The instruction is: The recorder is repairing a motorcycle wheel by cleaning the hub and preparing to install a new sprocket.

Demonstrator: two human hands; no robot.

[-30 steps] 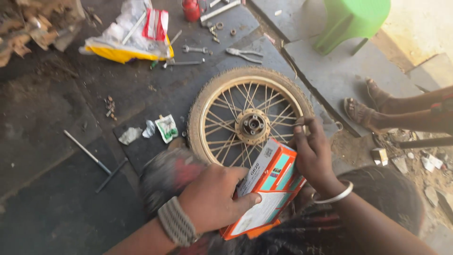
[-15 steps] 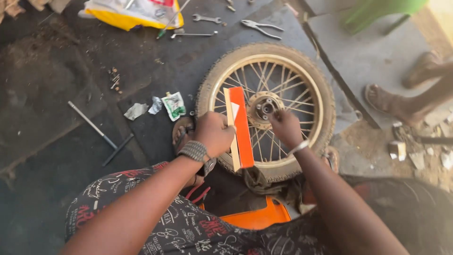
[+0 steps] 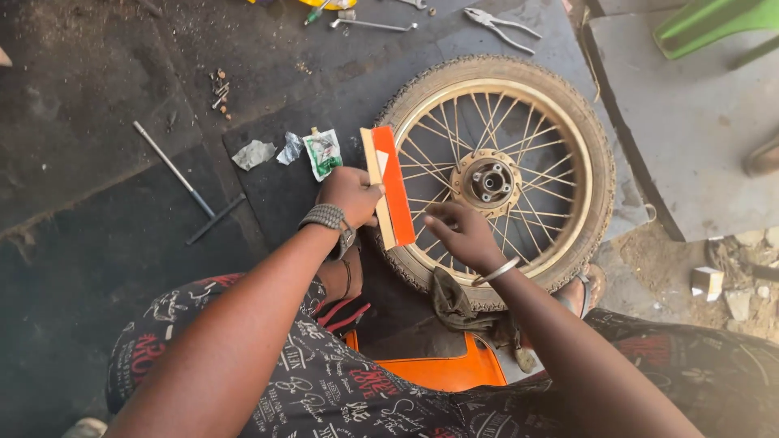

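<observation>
Lying flat on the dark floor, toward its far right side, a spoked wheel with a worn tyre has its hub facing up. An orange plastic panel sits at the near edge by the person's patterned trousers, with a dirty rag just beyond it, touching the tyre. The left hand is closed around a flat orange and tan box, held on edge over the wheel's left rim. The right hand hovers over the spokes just beside the box, fingers loosely curled and holding nothing. A metal rod lies to the left; pliers lie at the far edge.
</observation>
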